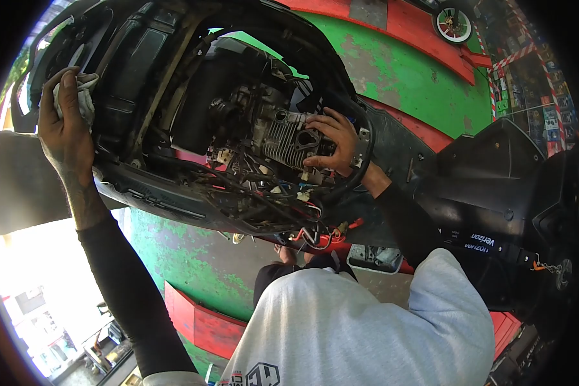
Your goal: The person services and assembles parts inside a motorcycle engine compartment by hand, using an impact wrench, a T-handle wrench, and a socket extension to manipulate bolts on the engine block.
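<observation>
My left hand (pixel 67 122) is closed on a crumpled whitish rag (pixel 85 96), at the left end of a scooter's dark body frame (pixel 135 77). My right hand (pixel 334 143) lies over the end of the finned engine cylinder (pixel 286 145), its fingers spread along the far side and its thumb on the near side. The palm hides part of the cylinder's end. A dark oval port shows in the metal between thumb and fingers. Loose wires and connectors (pixel 273 186) hang along the near side of the engine.
Black scooter front panels (pixel 476 206) extend to the right. A red cable (pixel 328 241) and a grey tray (pixel 373 257) are below the scooter, near my legs. Red lift ramps (pixel 206 328) lie on the worn green floor. A wheel (pixel 453 24) stands at the far right.
</observation>
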Available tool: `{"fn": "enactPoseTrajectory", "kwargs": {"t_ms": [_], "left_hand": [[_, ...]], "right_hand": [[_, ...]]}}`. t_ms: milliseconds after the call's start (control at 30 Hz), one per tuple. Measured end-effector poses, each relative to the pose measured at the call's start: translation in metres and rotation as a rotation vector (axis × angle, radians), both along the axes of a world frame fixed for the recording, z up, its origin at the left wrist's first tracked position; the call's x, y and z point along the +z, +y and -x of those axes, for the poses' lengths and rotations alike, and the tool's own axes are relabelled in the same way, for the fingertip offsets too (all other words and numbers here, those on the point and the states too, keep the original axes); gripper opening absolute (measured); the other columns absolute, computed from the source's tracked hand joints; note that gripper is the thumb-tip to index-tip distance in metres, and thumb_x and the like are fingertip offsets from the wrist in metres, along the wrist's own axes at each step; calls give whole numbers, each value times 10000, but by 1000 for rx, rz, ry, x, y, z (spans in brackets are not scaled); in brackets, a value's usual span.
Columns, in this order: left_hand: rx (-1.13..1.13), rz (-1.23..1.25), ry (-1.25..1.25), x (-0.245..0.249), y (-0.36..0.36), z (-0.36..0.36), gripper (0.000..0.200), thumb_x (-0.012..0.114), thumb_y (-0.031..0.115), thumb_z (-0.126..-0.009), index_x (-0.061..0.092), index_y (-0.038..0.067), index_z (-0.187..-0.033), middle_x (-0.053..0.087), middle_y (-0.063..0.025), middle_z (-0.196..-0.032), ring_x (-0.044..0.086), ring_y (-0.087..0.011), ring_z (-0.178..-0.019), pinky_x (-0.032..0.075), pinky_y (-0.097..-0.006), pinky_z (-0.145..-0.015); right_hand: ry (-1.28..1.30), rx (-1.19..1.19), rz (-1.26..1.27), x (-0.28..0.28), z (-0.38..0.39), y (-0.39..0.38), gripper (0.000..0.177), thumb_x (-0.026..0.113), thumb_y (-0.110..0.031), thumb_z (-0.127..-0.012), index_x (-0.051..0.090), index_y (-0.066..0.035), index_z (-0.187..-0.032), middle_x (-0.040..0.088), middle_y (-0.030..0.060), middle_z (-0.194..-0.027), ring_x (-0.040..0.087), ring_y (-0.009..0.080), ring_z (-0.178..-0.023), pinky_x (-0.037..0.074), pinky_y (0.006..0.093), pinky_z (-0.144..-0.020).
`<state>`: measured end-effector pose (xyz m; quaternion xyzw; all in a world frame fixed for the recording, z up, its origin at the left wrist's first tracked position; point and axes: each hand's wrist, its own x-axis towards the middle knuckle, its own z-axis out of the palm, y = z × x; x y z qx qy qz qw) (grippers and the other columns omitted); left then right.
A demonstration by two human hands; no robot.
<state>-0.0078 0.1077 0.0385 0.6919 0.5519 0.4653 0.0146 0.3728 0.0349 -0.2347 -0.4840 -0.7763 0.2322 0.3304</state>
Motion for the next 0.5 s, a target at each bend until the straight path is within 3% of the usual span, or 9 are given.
{"fn": "enactPoseTrajectory", "kwargs": {"t_ms": [200,267,367,433,500], "left_hand": [[37,-15,48,1,0,-1,340,483,240,-1042,622,-35,-1186,677,-133,-1093,639,-201,-1024,462,-308,-959],[3,-63,7,0,1,0,297,559,278,-1026,671,19,-1120,709,-86,-1019,650,-133,-955,485,-257,-876],[-11,-57,8,-1,2,3,314,561,288,-1022,673,17,-1134,708,-89,-1048,650,-152,-984,482,-277,-894],[42,-79,49,1,8,6,328,567,298,-1015,675,15,-1140,709,-91,-1056,648,-162,-1001,479,-288,-904],[56,-117,51,1,1,0,367,589,331,-992,681,14,-1153,709,-101,-1067,638,-180,-1042,467,-309,-930]], "right_hand": [[-14,-9,-24,-3,0,0,848,779,-718,-615,647,-127,-1208,579,17,-1360,399,359,-1372,283,532,-1136],[-15,-11,-30,-4,-1,-1,848,778,-719,-616,647,-128,-1210,579,18,-1360,406,360,-1367,287,532,-1132],[-6,-12,-32,-5,-1,2,853,775,-724,-617,645,-130,-1216,577,22,-1365,411,367,-1363,286,540,-1129],[-43,38,-81,-6,-4,4,823,801,-641,-649,629,-96,-1241,594,64,-1345,424,356,-1360,303,515,-1142],[-64,51,-74,-10,-5,4,850,787,-672,-646,617,-114,-1263,581,57,-1363,397,376,-1378,285,527,-1143]]}}
